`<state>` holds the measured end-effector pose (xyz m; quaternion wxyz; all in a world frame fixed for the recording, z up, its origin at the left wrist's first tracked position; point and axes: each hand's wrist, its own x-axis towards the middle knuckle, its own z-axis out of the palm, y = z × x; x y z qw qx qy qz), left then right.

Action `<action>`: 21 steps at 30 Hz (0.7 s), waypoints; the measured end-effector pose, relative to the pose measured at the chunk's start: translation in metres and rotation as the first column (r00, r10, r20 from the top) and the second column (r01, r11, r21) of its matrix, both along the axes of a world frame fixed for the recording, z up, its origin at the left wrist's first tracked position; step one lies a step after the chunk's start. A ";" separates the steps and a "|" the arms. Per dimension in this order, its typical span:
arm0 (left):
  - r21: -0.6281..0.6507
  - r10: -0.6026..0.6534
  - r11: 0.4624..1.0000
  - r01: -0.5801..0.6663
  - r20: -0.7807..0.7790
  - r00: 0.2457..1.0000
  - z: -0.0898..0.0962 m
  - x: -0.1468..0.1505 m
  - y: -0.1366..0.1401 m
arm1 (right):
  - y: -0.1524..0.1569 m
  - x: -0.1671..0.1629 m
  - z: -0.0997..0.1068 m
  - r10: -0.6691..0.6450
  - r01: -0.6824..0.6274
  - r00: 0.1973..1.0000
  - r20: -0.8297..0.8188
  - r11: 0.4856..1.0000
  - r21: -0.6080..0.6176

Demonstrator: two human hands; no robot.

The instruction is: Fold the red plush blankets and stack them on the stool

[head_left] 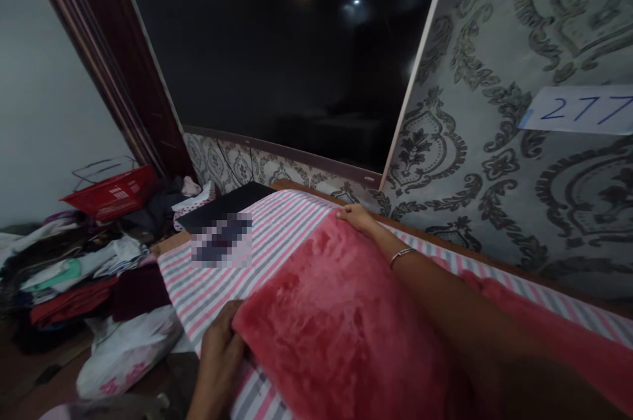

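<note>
A plush pinkish-red blanket [336, 301] spreads over a pink, grey and white striped cloth [208, 281]. Its near left corner is pinched in my left hand [221, 347], whose fingertips are partly hidden. Farther away, near the wall side, my right hand [357, 217] grips the blanket's far corner, with that arm stretched across the fabric. Between the two hands the blanket's edge runs fairly straight. More of the same red fabric lies to the right, under and beyond my right forearm.
A big dark television [287, 57] hangs on the patterned wall above the table. On the left are a red basket [119, 192], piled clothes [74, 301] and a white plastic bag [131, 354]. A black flat object [232, 202] lies at the table's far left. A paper label [578, 110] reads 277.
</note>
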<state>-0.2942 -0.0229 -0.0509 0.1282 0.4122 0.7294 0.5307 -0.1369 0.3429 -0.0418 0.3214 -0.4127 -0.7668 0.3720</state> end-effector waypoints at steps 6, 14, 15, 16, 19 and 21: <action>-0.025 0.012 1.000 -0.006 0.239 0.971 -0.004 -0.007 -0.001 | 0.004 -0.011 -0.007 -0.081 0.081 0.997 -0.010 0.997 -0.013; 0.018 0.098 0.994 -0.105 0.232 0.968 -0.012 -0.009 -0.006 | -0.002 -0.016 -0.015 -0.113 0.107 0.987 0.116 0.993 0.058; 0.031 0.113 0.992 -0.125 0.251 0.961 -0.014 -0.010 -0.008 | -0.003 -0.015 -0.013 -0.101 0.094 0.987 0.122 0.994 0.064; 0.047 0.110 0.991 -0.128 0.281 0.953 -0.015 -0.010 -0.010 | -0.004 -0.014 -0.011 -0.080 0.072 0.989 0.125 0.995 0.067; 0.068 0.035 0.996 -0.064 0.363 0.931 -0.016 -0.008 -0.014 | -0.006 -0.008 -0.001 0.066 -0.078 0.990 0.127 0.993 0.090; 0.048 0.042 0.997 -0.061 0.338 0.940 -0.015 -0.002 -0.013 | -0.008 -0.004 0.005 0.239 -0.276 0.950 0.200 0.944 0.182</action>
